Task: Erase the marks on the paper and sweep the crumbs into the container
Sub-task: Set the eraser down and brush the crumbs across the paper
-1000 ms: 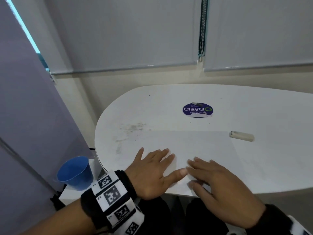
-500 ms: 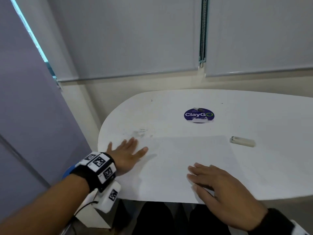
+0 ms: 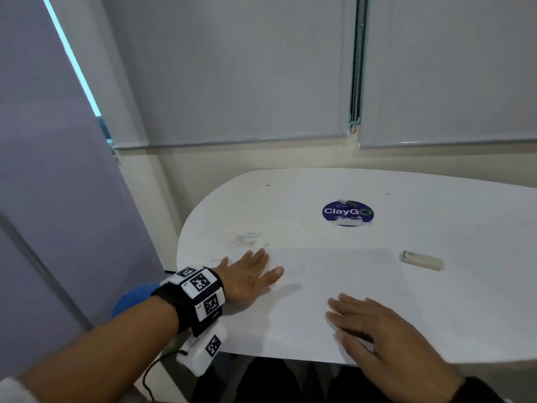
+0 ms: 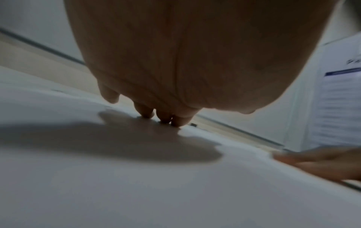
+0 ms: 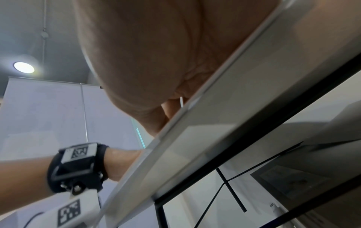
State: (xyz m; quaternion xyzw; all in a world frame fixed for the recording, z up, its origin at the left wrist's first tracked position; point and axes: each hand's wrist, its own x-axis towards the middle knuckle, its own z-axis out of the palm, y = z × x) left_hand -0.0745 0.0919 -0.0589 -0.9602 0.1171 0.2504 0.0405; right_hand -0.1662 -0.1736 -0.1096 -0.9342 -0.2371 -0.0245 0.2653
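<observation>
Two flat hands, left hand [image 3: 247,279] and right hand [image 3: 386,335], hold nothing. They press one paper [image 3: 334,286]. One eraser [image 3: 422,260] and one blue cup [image 3: 130,298] are near.

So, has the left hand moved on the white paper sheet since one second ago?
Yes. The left hand slid left, away from the still right hand, to the white paper sheet's left edge.

Between the two hands [image 3: 313,303] the paper [image 3: 334,274] lay bare. On the tabletop [image 3: 465,301] only the eraser [image 3: 422,260] stood beside the paper's right edge; the cup [image 3: 130,298] waited below the left rim.
</observation>
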